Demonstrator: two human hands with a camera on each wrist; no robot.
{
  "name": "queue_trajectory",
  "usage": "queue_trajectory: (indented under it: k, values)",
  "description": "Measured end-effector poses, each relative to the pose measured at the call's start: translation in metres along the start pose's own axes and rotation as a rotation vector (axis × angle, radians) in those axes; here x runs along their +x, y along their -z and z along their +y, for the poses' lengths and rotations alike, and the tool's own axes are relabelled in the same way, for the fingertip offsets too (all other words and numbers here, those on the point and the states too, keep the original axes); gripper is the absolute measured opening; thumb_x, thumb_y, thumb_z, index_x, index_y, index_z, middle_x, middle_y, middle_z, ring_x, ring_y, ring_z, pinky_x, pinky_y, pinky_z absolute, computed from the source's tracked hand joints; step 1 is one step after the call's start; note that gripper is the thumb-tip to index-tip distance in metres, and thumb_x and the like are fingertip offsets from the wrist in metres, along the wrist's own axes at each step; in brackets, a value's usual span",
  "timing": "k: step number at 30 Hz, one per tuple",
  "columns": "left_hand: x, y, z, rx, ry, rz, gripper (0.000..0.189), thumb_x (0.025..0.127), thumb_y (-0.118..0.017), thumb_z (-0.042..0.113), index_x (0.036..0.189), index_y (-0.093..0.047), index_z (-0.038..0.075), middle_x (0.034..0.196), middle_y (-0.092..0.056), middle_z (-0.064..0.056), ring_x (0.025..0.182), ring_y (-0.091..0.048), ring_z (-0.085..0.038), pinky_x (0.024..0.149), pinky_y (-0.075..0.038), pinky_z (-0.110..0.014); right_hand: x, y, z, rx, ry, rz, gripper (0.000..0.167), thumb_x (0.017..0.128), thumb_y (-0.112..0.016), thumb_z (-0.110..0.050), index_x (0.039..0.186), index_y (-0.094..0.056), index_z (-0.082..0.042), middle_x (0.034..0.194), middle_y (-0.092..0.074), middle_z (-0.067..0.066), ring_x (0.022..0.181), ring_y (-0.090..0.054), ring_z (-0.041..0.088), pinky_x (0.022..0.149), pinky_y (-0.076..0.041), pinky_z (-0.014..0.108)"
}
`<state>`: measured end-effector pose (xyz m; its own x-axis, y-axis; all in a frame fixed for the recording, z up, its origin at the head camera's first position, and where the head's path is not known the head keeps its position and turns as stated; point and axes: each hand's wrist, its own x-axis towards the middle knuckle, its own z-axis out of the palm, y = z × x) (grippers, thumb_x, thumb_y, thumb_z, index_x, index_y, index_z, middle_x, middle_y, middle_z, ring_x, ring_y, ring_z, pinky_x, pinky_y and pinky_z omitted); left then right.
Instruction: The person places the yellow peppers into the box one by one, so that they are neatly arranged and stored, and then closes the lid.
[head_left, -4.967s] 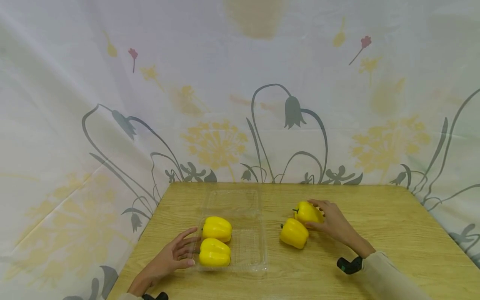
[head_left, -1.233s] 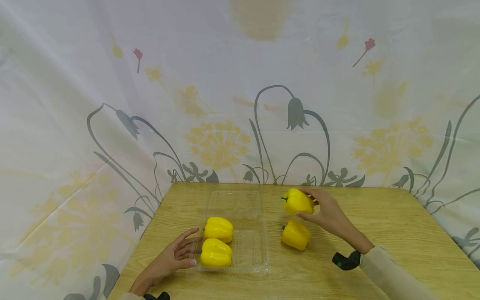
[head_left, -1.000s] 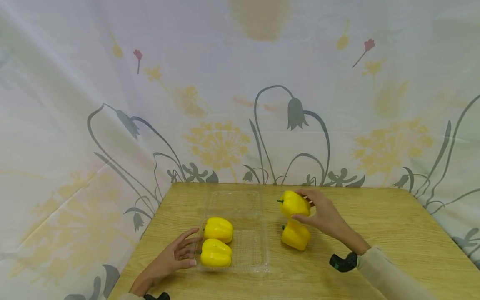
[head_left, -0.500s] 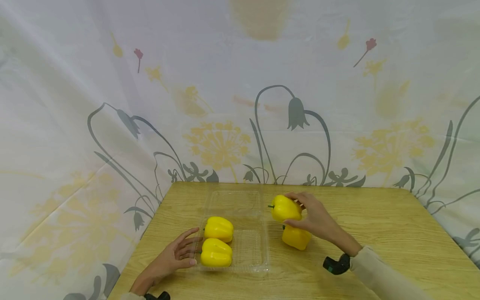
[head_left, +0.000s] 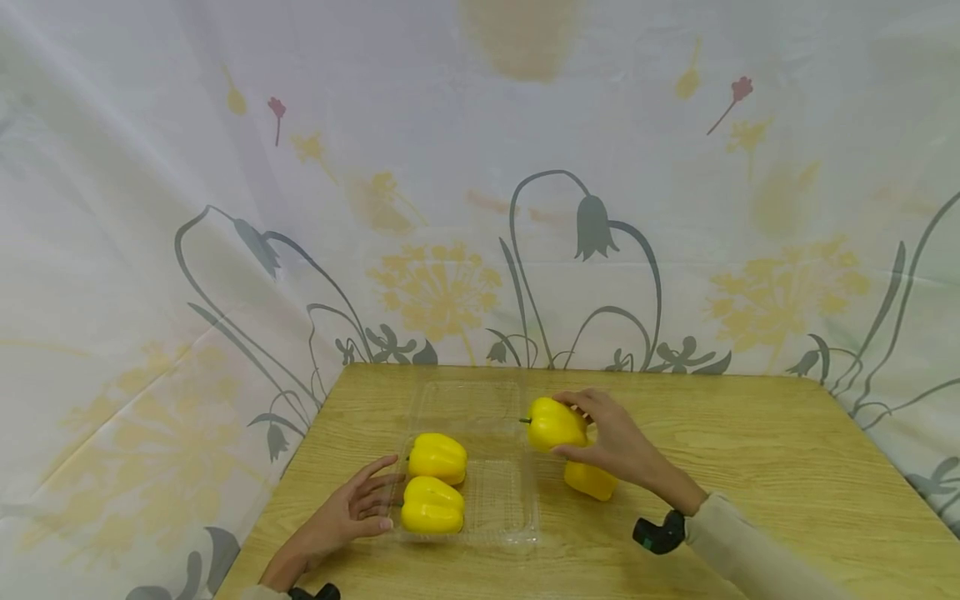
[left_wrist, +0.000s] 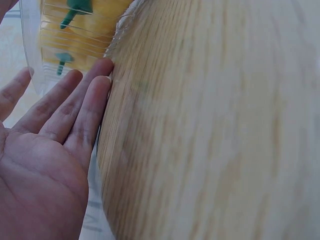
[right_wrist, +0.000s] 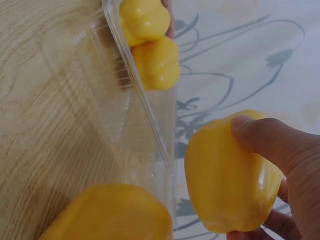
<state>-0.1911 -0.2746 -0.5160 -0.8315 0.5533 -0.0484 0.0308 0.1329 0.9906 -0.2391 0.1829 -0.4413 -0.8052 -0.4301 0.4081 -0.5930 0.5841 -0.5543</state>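
My right hand [head_left: 617,442] grips a yellow bell pepper [head_left: 555,425] between thumb and fingers, its green stem pointing left. In the right wrist view this held pepper [right_wrist: 230,172] is off the table, beside the clear plastic box. Another yellow pepper [head_left: 591,481] lies on the table below the hand, partly covered by it. Two more peppers, a far one [head_left: 437,458] and a near one [head_left: 432,505], sit in the left half of the clear box [head_left: 510,533]. My left hand [head_left: 341,517] rests at the box's left side, fingers relaxed; in the left wrist view its fingertips [left_wrist: 102,67] meet the plastic wall.
The box's clear lid [head_left: 472,404] lies folded back behind it. All stands on a wood-grain table [head_left: 735,467]. A flower-printed cloth [head_left: 450,167] hangs behind and at the sides of the table.
Five seconds ago the right hand's pepper was on the table at the right. The hand has lifted it and carried it left, to the box's right edge. The left hand stays put.
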Motion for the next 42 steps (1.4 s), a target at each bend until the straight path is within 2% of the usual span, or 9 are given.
queue_trajectory:
  k: [8,11,18,25,34,42]
  values:
    - [-0.001,-0.001,0.004,-0.002,0.013,0.006,0.083,0.101,-0.066,0.005,0.166,-0.016,0.018,0.162,-0.029,-0.028,0.132,-0.056,-0.018,0.106,-0.049,-0.032,0.006,-0.01,-0.009,0.014,0.015,-0.015,0.069,0.083,-0.089,-0.037,0.139,-0.062,-0.007,0.12,-0.061,0.007,0.096,-0.055,0.015,0.082,-0.056,0.033]
    - [0.0,-0.001,0.005,-0.001,0.007,0.004,0.083,0.101,-0.065,0.006,0.166,-0.016,0.017,0.161,-0.03,-0.029,0.132,-0.056,-0.016,0.105,-0.049,-0.032,0.009,-0.014,-0.013,0.024,0.014,-0.03,0.069,0.083,-0.088,-0.038,0.14,-0.062,-0.007,0.121,-0.061,0.007,0.097,-0.055,0.015,0.083,-0.056,0.032]
    - [0.0,-0.001,0.004,-0.01,0.008,0.005,0.084,0.1,-0.067,0.006,0.166,-0.016,0.017,0.162,-0.029,-0.029,0.132,-0.056,-0.015,0.105,-0.05,-0.031,0.011,-0.025,-0.018,0.043,0.033,-0.048,0.069,0.083,-0.089,-0.035,0.14,-0.062,-0.006,0.122,-0.061,0.008,0.098,-0.055,0.016,0.082,-0.057,0.041]
    - [0.0,-0.001,0.004,-0.001,-0.003,-0.003,0.084,0.101,-0.066,0.006,0.166,-0.015,0.014,0.161,-0.029,-0.03,0.134,-0.055,-0.019,0.105,-0.05,-0.03,0.012,-0.032,-0.022,0.06,0.008,-0.076,0.069,0.083,-0.089,-0.033,0.141,-0.061,-0.008,0.123,-0.061,0.008,0.099,-0.056,0.017,0.084,-0.057,0.046]
    - [0.0,-0.001,0.005,-0.003,-0.023,-0.018,0.082,0.102,-0.063,0.004,0.166,-0.012,0.01,0.16,-0.029,-0.032,0.134,-0.055,-0.02,0.105,-0.05,-0.031,0.012,-0.044,-0.024,0.082,0.03,-0.096,0.067,0.084,-0.088,-0.038,0.14,-0.062,-0.012,0.124,-0.06,0.007,0.101,-0.057,0.018,0.083,-0.058,0.043]
    - [-0.002,-0.002,0.003,-0.006,-0.038,-0.014,0.081,0.102,-0.063,0.003,0.166,-0.014,0.01,0.16,-0.029,-0.033,0.134,-0.054,-0.024,0.103,-0.051,-0.032,0.016,-0.052,-0.031,0.103,0.025,-0.149,0.068,0.086,-0.086,-0.039,0.144,-0.06,-0.015,0.128,-0.058,0.007,0.108,-0.056,0.022,0.084,-0.058,0.044]
